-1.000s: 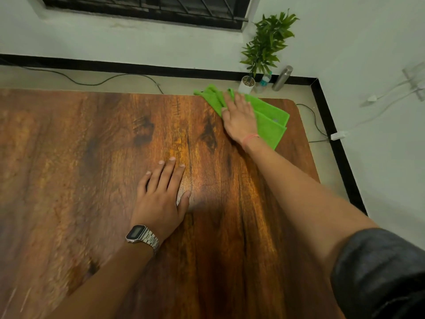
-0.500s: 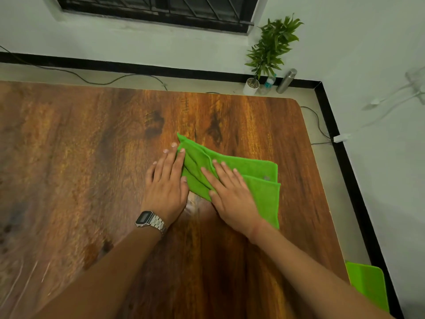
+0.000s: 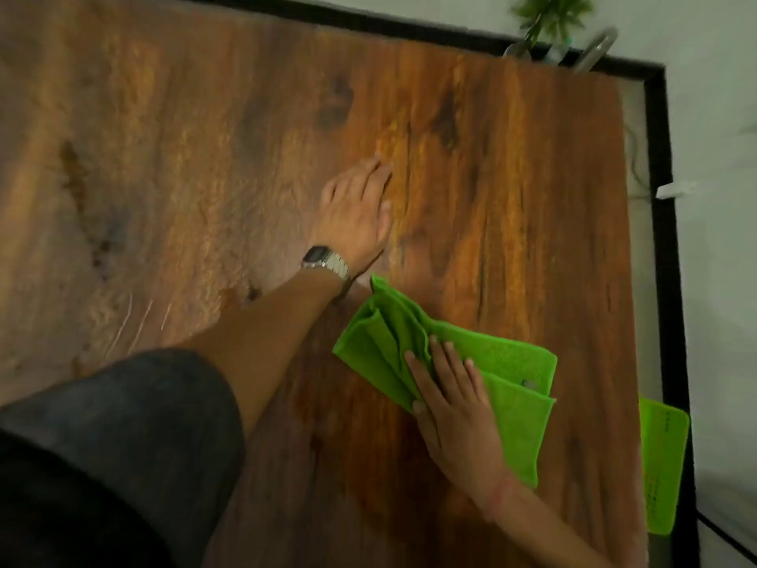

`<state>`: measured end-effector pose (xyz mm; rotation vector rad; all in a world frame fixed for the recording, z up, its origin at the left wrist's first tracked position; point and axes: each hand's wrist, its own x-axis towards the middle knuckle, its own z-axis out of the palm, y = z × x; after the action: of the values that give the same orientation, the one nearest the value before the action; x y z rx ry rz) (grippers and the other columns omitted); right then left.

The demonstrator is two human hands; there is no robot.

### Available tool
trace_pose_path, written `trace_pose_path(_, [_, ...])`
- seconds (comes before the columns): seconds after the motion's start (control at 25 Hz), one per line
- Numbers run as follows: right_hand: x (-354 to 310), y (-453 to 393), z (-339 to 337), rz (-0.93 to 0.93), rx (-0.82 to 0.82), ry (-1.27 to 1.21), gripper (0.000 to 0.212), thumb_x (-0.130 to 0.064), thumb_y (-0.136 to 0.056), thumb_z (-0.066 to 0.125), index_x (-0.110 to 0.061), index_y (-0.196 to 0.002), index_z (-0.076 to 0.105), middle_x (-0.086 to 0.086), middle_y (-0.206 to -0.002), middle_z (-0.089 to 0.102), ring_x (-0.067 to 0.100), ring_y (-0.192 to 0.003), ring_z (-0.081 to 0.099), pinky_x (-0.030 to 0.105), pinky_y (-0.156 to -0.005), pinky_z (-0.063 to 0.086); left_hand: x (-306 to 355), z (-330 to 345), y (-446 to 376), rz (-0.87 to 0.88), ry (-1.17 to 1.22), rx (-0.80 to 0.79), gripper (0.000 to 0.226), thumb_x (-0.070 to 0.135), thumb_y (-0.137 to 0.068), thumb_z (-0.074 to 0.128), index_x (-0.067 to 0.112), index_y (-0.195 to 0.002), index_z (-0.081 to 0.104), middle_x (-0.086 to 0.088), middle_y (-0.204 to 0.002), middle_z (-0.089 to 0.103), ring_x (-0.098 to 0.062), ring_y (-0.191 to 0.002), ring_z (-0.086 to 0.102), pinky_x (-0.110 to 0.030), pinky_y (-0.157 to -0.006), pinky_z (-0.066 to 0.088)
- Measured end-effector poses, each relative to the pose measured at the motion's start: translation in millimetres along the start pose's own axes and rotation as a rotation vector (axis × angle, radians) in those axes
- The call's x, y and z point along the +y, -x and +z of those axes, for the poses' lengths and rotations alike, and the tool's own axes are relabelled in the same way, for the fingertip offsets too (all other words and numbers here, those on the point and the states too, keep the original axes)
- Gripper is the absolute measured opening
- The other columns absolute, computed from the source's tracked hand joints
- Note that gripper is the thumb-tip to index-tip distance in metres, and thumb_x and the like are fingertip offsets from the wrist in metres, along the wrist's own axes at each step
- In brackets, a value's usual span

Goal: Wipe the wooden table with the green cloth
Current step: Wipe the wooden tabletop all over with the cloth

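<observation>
Two hands lying flat: my right hand (image 3: pixel 454 407) is pressing the soft, light cloth (image 3: pixel 508 387) at five o'clock, my left hand (image 3: pixel 356 211) bracing, empty, on the counter (image 3: pixel 164 157).

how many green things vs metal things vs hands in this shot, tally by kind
green things: 3 (green cloth, green object beside the table, plant)
metal things: 2 (wristwatch, bottle)
hands: 2 (left hand, right hand)
total: 7

I am in a plain indoor room, likely a home or office: white walls (image 3: pixel 712 96), black skirting (image 3: pixel 663 239), a potted plant (image 3: pixel 549 10) in the corner, and a large wood-grain counter (image 3: pixel 512 178).
</observation>
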<state>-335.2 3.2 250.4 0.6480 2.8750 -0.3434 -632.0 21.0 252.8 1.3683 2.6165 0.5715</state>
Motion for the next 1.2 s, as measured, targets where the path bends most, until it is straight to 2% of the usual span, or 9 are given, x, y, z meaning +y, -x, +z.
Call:
trace_pose_path(0.28, [-25.7,-41.2,-2.3,0.205,0.135,-0.006,0.053,-0.035,-0.103,0.030,-0.026,-0.155,0.025,0.008,-0.163,0.020,0.025,-0.151,0.016,0.047,-0.120,0.019,-5.0,-4.8,5.8,0.077,0.120,-0.067,0.041,0.039,-0.092,0.035,0.022,-0.123,0.056,0.000,-0.126,0.057,-0.020,-0.120,0.048,-0.032,-0.097,0.029])
trace_pose_path(0.4, [-43.2,-36.0,3.7,0.179,0.139,0.001,0.054,-0.033,-0.102,0.032,-0.025,-0.155,0.025,0.010,-0.162,0.023,0.026,-0.150,0.019,0.047,-0.121,0.019,-3.0,-14.4,35.0,0.181,0.226,-0.163,0.036,0.040,-0.091,0.039,0.026,-0.116,0.060,0.005,-0.127,0.057,-0.016,-0.123,0.046,-0.032,-0.097,0.028])
trace_pose_path(0.52, [-58.6,-6.5,13.1,0.115,0.107,0.020,0.055,-0.033,-0.101,0.034,-0.023,-0.154,0.026,0.011,-0.162,0.022,0.027,-0.150,0.018,0.047,-0.121,0.018,3.7,-17.1,101.6,0.390,0.164,-0.288,0.035,0.034,-0.093,0.041,0.022,-0.119,0.060,0.002,-0.138,0.051,-0.021,-0.133,0.040,-0.040,-0.101,0.028])
trace_pose_path(0.72, [-99.3,80.8,40.2,0.104,0.056,-0.009,0.048,-0.034,-0.100,0.037,-0.015,-0.143,0.045,0.015,-0.155,0.037,0.031,-0.147,0.028,0.049,-0.120,0.020,21.4,-13.3,252.4,0.567,0.019,-0.140,0.033,0.019,-0.089,0.052,0.019,-0.121,0.062,-0.001,-0.134,0.058,-0.023,-0.126,0.052,-0.039,-0.097,0.038])
trace_pose_path(0.8, [-94.8,126.4,47.5,0.034,-0.016,0.011,0.042,-0.034,-0.100,0.037,-0.016,-0.138,0.047,0.015,-0.150,0.043,0.030,-0.146,0.028,0.051,-0.120,0.018,32.4,-8.2,306.4,0.590,0.036,-0.215,0.040,0.025,-0.089,0.045,0.019,-0.126,0.059,-0.002,-0.137,0.056,-0.024,-0.129,0.049,-0.042,-0.102,0.040])
trace_pose_path(0.88, [-79.0,168.1,50.2,0.023,-0.043,0.056,0.043,-0.037,-0.101,0.034,-0.018,-0.138,0.045,0.014,-0.151,0.043,0.030,-0.147,0.024,0.056,-0.118,0.015,54.1,-1.1,344.6,0.564,0.027,-0.325,0.046,0.033,-0.090,0.043,0.020,-0.133,0.054,-0.001,-0.142,0.051,-0.023,-0.133,0.045,-0.044,-0.107,0.037])
trace_pose_path(0.96, [-67.9,194.8,49.4,0.124,-0.042,0.045,0.051,-0.043,-0.104,0.024,-0.021,-0.149,0.030,0.010,-0.159,0.031,0.030,-0.150,0.017,0.062,-0.117,0.011,78.6,5.5,366.6,0.551,-0.007,-0.392,0.052,0.039,-0.090,0.044,0.023,-0.139,0.046,0.001,-0.149,0.043,-0.022,-0.138,0.039,-0.044,-0.113,0.029])
trace_pose_path(1.08, [-71.5,200.7,48.4,0.214,-0.040,0.003,0.055,-0.048,-0.104,0.015,-0.026,-0.155,0.010,0.004,-0.164,0.015,0.029,-0.152,0.007,0.063,-0.118,0.007,86.1,8.7,372.0,0.527,-0.068,-0.434,0.056,0.041,-0.094,0.039,0.023,-0.146,0.032,0.000,-0.155,0.032,-0.023,-0.144,0.026,-0.045,-0.118,0.016])
trace_pose_path(1.2, [-88.2,185.5,49.4,0.156,-0.078,0.045,0.055,-0.042,-0.103,0.024,-0.025,-0.155,0.015,0.007,-0.164,0.016,0.030,-0.152,0.008,0.061,-0.118,0.011,55.7,-0.2,370.4,0.552,-0.108,-0.426,0.059,0.042,-0.095,0.039,0.021,-0.148,0.028,-0.002,-0.154,0.033,-0.025,-0.144,0.028,-0.045,-0.118,0.017])
